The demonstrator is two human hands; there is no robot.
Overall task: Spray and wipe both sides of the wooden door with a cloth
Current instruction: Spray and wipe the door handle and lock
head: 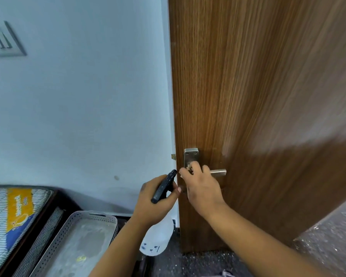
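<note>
nearest: two bare forearms come in from bottom edge. floor (208,264) dark, speckled w/ pale grit.
left hand (154,198) curled round neck of spray bottle (157,239); black trigger head (164,185) sticks up out of the fist, nozzle pointing toward door edge. bottle body white/translucent, hangs below the hand; a few dark marks low on it, not legible.
right hand (202,186) on the metal lever handle (218,172), fingers bent over the lever near its backplate (191,156); free end of lever shows to the right of the hand. something small + pale at the fingertips, can't tell what. cloth: can't make one out in either hand.
wooden door (258,96) fills right half, brown vertical grain, edge toward camera, stands just beside the wall. pale blurred patch across door face at right, above handle level. small brass latch piece (173,156) at door edge.
lower left: white perforated plastic basket (58,242), grey dusty bottom, tiny yellow scrap inside. beside it striped mattress (0,226) w/ yellow/blue label (18,208); print looks like "sleepwell", not sure.
far: pale blue wall (78,106), small smudge low down. switch plate (2,41) upper left, partly cut off by frame.
</note>
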